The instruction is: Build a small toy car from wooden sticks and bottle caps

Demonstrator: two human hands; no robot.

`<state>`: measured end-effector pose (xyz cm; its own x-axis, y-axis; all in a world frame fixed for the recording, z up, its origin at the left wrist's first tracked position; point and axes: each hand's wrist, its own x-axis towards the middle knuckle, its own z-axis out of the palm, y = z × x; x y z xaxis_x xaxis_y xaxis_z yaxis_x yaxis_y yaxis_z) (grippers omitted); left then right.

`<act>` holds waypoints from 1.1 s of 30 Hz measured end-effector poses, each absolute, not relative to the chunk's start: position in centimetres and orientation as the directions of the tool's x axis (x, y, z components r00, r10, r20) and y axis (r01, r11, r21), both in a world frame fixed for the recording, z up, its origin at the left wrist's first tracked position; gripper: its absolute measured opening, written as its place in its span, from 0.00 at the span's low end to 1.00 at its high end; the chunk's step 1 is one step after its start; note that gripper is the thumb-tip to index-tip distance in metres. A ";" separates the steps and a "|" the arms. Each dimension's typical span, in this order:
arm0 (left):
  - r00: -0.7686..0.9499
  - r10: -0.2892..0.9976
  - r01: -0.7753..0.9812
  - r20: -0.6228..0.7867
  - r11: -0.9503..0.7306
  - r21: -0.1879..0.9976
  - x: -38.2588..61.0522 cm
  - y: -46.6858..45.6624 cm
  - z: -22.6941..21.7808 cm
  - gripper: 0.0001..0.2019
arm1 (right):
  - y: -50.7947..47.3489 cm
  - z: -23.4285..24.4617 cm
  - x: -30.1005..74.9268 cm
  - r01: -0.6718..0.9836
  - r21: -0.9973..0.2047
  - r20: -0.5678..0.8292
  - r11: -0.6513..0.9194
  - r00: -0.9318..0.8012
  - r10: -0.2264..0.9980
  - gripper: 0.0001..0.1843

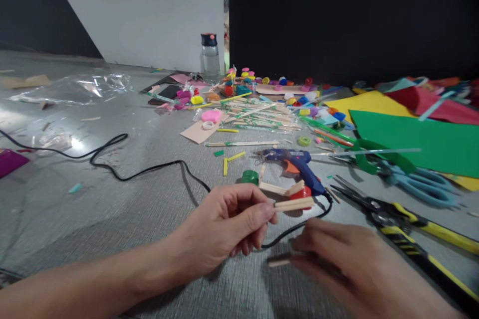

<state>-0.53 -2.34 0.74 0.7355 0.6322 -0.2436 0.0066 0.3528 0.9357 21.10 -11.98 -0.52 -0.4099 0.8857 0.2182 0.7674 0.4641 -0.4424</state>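
Note:
My left hand (239, 219) is closed in a pinch around short wooden stick pieces (295, 204), which lie side by side and point right from thumb and forefinger. Motion blurs my right hand (333, 254), low on the right. By its fingertips a short pale wooden stick (280, 262) lies close to the tabletop; whether they grip it I cannot tell. Just beyond the hands, joined wooden pieces (275, 189) rest between a green bottle cap (250, 177) and a red cap (302, 196). A blue hot glue gun (305, 167) lies on its side behind them.
A black cord (149, 165) winds across the left of the table. Yellow-black pliers (389, 219) and blue-handled scissors (422, 187) lie right. Wrapped chopsticks (258, 114), coloured caps and a green sheet (415, 139) spread behind. A water bottle (210, 55) stands at the back.

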 end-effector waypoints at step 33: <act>0.657 0.752 -0.283 -0.053 0.311 0.907 -1.0 -2.1 1.3 0.14 | -6.5 1.7 23.1 0.102 -0.994 0.092 0.043 0.541 0.836 0.30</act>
